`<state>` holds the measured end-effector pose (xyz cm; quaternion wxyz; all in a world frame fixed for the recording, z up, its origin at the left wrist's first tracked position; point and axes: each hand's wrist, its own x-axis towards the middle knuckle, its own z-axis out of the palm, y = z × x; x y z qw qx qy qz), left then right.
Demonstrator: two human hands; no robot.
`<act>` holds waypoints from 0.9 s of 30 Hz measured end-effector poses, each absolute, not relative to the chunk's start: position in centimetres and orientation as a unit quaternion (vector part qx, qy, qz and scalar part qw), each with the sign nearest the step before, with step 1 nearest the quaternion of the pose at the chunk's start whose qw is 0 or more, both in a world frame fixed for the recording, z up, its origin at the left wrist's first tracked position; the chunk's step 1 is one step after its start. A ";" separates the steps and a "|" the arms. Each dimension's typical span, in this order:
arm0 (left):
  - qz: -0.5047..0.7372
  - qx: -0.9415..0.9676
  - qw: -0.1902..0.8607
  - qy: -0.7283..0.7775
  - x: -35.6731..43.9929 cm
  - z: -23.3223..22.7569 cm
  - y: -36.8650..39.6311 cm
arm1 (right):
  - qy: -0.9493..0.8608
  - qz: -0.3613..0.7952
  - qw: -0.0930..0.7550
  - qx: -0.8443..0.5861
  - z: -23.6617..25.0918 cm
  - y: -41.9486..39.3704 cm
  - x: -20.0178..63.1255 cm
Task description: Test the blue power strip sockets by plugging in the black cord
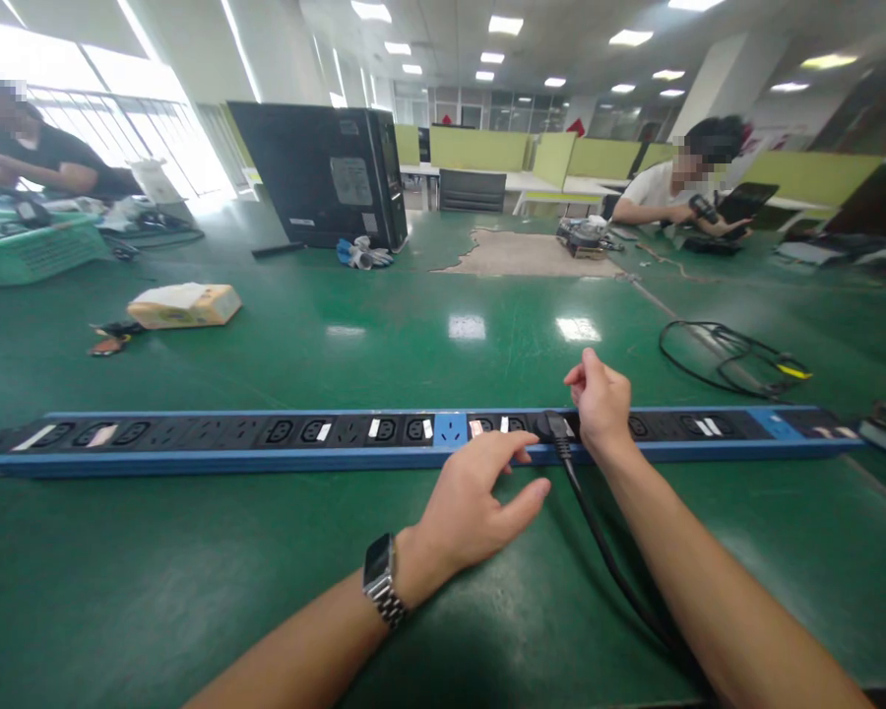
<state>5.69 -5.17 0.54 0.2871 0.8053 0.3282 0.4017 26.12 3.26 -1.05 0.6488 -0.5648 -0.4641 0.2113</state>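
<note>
A long blue-and-black power strip point(451, 430) lies across the green table, with several sockets and small white stickers along its face. In it, right of the middle, sits a black plug point(550, 425), and its thick cord point(598, 537) runs down toward me. My left hand point(479, 492), a watch point(381, 576) on its wrist, is open, thumb and fingers apart just left of the plug. Over the strip, right of the plug, my right hand point(601, 402) is closed with curled fingers; whatever it holds, if anything, is hidden.
A black computer case point(310, 177) stands at the back, blue-and-grey gloves point(364, 253) beside it. A tissue pack point(184, 305) lies left, a coiled cable point(724, 354) right. A green basket point(36, 251) is far left. Two other people point(66, 158) point(671, 187) sit across the table.
</note>
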 end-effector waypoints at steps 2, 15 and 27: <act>0.384 0.755 0.393 0.358 7.5 0.3 -5.5 | -0.455 0.205 0.661 -0.561 -1.0 3.2 26.1; 0.405 0.633 0.587 0.300 10.9 0.8 -5.9 | -0.447 0.229 0.650 -0.570 -0.6 2.9 26.1; 0.519 0.600 0.524 0.310 8.5 2.9 -6.1 | -0.460 0.234 0.652 -0.555 -0.8 2.7 25.7</act>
